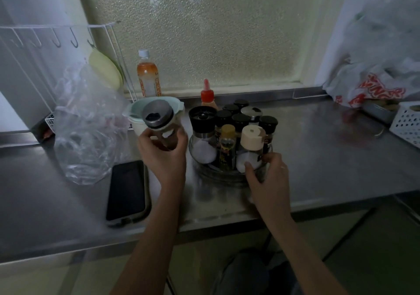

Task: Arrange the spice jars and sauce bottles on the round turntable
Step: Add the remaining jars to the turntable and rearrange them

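Your left hand [162, 152] is up off the counter [318, 149], fingers wrapped around a glass jar with a steel lid [159, 121], tilted so the lid faces you, just left of the turntable [218, 176]. Your right hand [267, 176] is down at the turntable's near right rim, thumb and fingers closed on the base of the beige-capped jar [250, 149], which stands upright on the tray with white contents inside. The turntable sits mid-counter, toward the back edge, and it's packed: a black-topped grinder [202, 133] half full of white grains at its left, a slim yellow-capped bottle [227, 149] at the near side between grinder and beige-capped jar, a cluster of black-lidded jars [238, 118] behind. A red-capped sauce bottle [207, 95] stands just behind the turntable, on the counter. A phone [127, 190] lies near the front edge, left of your left forearm, with a clear plastic bag [86, 140] beside it.
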A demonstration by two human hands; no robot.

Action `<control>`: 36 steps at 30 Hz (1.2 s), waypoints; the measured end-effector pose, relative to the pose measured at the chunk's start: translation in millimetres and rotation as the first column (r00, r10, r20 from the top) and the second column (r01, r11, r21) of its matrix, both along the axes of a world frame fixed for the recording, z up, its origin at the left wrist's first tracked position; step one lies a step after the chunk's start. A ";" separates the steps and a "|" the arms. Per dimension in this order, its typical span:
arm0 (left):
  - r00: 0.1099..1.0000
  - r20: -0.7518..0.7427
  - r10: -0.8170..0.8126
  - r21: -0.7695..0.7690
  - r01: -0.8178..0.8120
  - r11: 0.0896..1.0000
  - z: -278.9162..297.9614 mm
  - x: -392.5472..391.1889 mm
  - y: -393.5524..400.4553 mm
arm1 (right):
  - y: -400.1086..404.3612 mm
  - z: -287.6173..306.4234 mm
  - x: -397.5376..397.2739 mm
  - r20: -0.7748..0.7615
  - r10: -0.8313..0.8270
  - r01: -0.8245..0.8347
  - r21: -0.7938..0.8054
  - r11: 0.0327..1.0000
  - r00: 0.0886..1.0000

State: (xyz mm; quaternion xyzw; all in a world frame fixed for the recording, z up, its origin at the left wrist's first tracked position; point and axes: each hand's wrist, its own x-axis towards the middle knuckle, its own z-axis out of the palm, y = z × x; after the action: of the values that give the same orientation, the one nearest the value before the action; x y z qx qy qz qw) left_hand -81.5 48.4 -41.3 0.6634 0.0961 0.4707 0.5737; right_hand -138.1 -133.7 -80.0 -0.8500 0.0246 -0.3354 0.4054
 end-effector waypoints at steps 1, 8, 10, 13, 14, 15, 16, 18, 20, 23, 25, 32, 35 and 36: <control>1.000 0.011 -0.020 0.041 0.019 0.999 -1.1 -8.8 -4.2 | 1.1 -0.2 -1.2 -0.004 -0.006 0.006 -0.012 1.000 1.000; 0.953 -0.134 -0.273 0.335 0.303 0.892 -10.0 -25.9 -25.2 | 5.0 0.4 -9.1 -0.029 -0.031 0.030 -0.045 0.999 0.999; 0.935 -0.201 -0.292 0.354 0.347 0.868 -9.6 -25.3 -28.7 | 5.2 0.7 -9.7 -0.029 -0.035 0.034 -0.050 0.998 0.999; 0.925 -0.249 -0.287 0.360 0.363 0.859 -8.7 -25.0 -31.7 | 4.8 -0.6 -10.1 -0.037 -0.039 0.037 -0.060 0.998 0.999; 0.925 -0.254 -0.284 0.359 0.362 0.860 -8.8 -24.8 -31.8 | 4.6 -1.2 -10.1 -0.041 -0.041 0.038 -0.066 0.997 0.998; 0.926 -0.255 -0.279 0.359 0.359 0.862 -8.5 -24.6 -32.0 | 4.5 -1.9 -10.1 -0.043 -0.041 0.038 -0.074 0.997 0.998; 0.928 -0.254 -0.273 0.360 0.353 0.864 -8.4 -24.2 -31.8 | 4.6 -2.6 -10.3 -0.041 -0.041 0.037 -0.083 0.996 0.998; 0.934 -0.244 -0.263 0.360 0.339 0.869 -8.5 -23.0 -31.2 | 4.7 -4.1 -10.3 -0.033 -0.038 0.034 -0.092 0.995 0.999; 0.938 -0.228 -0.260 0.349 0.328 0.878 -8.9 -22.0 -30.8 | 4.7 -5.7 -10.1 -0.026 -0.038 0.035 -0.101 0.994 0.999; 0.927 -0.237 -0.291 0.331 0.359 0.873 -9.6 -19.7 -30.3 | 2.9 -5.7 -8.4 -0.013 -0.028 0.026 -0.100 0.995 1.000; 0.920 -0.257 -0.297 0.353 0.376 0.857 -10.5 -18.7 -30.4 | 0.6 -3.3 -7.1 0.004 -0.001 0.001 -0.072 0.997 1.000; 0.917 -0.244 -0.316 0.416 0.394 0.820 -12.4 -17.1 -30.6 | -19.5 54.1 18.1 0.239 -0.047 0.020 0.116 0.993 0.970; 0.909 -0.211 -0.358 0.443 0.416 0.794 -12.5 -16.6 -30.1 | -37.0 92.5 59.8 -0.019 0.041 -0.039 0.091 0.995 0.999; 0.904 -0.217 -0.368 0.437 0.427 0.791 -12.4 -16.3 -30.0 | -41.5 103.0 73.6 -0.181 0.103 -0.094 0.058 0.994 0.978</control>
State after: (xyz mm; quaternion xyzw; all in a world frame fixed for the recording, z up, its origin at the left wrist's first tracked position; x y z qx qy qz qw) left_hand -97.8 18.4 -53.7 0.8157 -0.1294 0.3073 0.4727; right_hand -64.6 -175.2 23.0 -0.8673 0.0281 -0.2346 0.4382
